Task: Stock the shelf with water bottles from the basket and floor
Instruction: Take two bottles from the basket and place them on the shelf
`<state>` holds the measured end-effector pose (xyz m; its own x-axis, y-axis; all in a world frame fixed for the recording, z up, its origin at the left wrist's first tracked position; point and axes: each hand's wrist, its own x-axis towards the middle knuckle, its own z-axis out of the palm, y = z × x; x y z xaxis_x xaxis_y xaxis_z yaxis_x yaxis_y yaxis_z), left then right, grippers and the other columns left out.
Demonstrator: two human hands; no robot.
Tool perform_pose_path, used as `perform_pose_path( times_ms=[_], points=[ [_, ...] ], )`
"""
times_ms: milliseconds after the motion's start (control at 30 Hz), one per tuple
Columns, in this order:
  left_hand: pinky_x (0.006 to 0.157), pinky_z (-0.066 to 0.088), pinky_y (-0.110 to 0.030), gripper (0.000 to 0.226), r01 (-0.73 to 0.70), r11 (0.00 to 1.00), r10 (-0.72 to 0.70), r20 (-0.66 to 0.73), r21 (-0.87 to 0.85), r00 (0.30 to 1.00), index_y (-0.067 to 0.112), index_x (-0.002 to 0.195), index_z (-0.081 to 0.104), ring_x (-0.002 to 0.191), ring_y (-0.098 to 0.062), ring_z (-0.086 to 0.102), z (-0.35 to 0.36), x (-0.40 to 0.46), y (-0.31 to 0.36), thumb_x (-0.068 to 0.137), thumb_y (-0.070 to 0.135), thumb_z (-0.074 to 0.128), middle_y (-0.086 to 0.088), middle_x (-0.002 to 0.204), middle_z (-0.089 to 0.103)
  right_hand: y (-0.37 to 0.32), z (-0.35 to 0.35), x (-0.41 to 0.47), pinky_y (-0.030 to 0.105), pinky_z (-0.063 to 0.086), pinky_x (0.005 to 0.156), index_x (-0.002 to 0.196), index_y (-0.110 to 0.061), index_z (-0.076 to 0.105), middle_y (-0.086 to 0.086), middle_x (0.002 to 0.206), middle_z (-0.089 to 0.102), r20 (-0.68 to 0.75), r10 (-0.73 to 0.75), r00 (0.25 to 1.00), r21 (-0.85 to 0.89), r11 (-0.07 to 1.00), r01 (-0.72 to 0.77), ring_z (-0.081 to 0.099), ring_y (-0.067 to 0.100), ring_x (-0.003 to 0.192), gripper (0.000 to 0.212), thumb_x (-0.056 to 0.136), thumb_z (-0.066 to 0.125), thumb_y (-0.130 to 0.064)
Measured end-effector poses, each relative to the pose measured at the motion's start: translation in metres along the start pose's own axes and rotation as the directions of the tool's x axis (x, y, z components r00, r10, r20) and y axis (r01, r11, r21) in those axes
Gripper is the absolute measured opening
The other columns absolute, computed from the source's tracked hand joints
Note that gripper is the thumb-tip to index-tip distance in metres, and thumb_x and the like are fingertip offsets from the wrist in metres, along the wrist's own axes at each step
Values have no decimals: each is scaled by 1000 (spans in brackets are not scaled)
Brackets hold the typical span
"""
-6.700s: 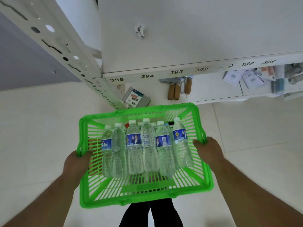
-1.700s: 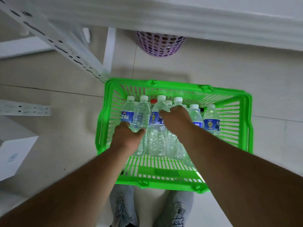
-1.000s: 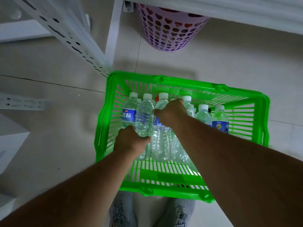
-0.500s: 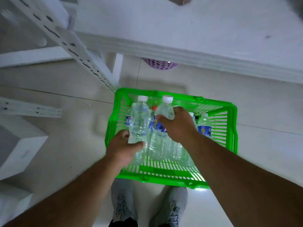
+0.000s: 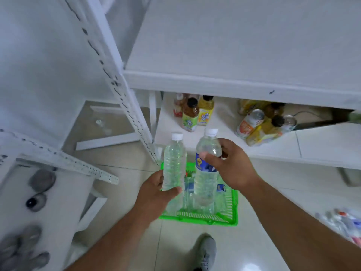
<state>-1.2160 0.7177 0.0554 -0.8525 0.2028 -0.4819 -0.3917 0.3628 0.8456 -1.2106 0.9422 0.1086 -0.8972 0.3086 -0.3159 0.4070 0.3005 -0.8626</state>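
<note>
My left hand (image 5: 156,194) grips the lower part of a clear, unlabelled water bottle (image 5: 173,163) with a white cap, held upright. My right hand (image 5: 232,165) is wrapped around a second water bottle (image 5: 207,173) with a blue label, also upright. Both bottles are lifted above the green plastic basket (image 5: 232,208) on the floor, where several more bottles still lie, partly hidden behind my hands. The wide white shelf board (image 5: 244,45) stretches bare above and ahead of the bottles.
The lower shelf (image 5: 312,143) holds juice and tea bottles (image 5: 193,114) and yellow cans and packs (image 5: 259,124). A perforated white upright (image 5: 125,98) stands left of the basket. Grey round objects (image 5: 41,180) sit at left; packaged bottles (image 5: 343,223) lie at right. My shoe (image 5: 207,253) is below.
Both hands have lifted their bottles up out of the basket, well above it. The view has tilted up, bringing the lower shelf's drinks into sight.
</note>
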Motion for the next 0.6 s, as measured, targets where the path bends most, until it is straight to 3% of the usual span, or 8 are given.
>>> perform_pose_path(
  times_ms=[133, 233, 367, 500, 600],
  points=[
    [86, 54, -25, 40, -114, 993, 115, 8, -38, 993, 19, 110, 69, 95, -8, 71, -27, -69, 75, 76, 0, 79, 8, 100, 76, -84, -37, -69, 27, 53, 77, 107, -38, 67, -20, 93, 73, -78, -138, 987, -50, 990, 134, 68, 2, 85, 28, 82, 75, -47],
    [88, 53, -25, 39, -185, 981, 187, 26, -49, 982, 20, 108, 68, 97, -6, 70, -44, -117, 119, 76, 0, 79, 10, 100, 76, -136, -61, -114, 20, 50, 71, 103, -40, 66, -26, 87, 71, -148, -211, 966, -41, 977, 207, 66, -2, 77, 22, 84, 75, -46],
    [89, 52, -23, 41, -277, 959, 280, 49, -60, 959, 24, 109, 67, 97, 0, 69, -59, -170, 165, 76, 3, 80, 12, 103, 75, -195, -85, -165, 20, 53, 72, 100, -38, 68, -18, 89, 75, -208, -282, 937, 3, 957, 289, 70, -2, 80, 15, 86, 75, -38],
    [91, 53, -25, 41, -363, 932, 363, 14, -27, 932, 24, 107, 67, 95, -1, 69, -68, -204, 199, 74, 5, 83, 14, 101, 75, -233, -104, -203, 30, 56, 66, 100, -33, 70, -12, 85, 76, -259, -334, 906, 28, 935, 353, 70, 4, 69, 14, 87, 75, -37],
    [93, 54, -30, 41, -407, 913, 407, -9, -12, 913, 27, 105, 67, 92, 0, 69, -69, -221, 219, 73, 6, 83, 16, 98, 75, -253, -119, -223, 18, 52, 62, 100, -31, 71, -13, 84, 76, -280, -378, 882, 38, 914, 403, 71, 1, 73, 14, 87, 74, -37]
  ],
)
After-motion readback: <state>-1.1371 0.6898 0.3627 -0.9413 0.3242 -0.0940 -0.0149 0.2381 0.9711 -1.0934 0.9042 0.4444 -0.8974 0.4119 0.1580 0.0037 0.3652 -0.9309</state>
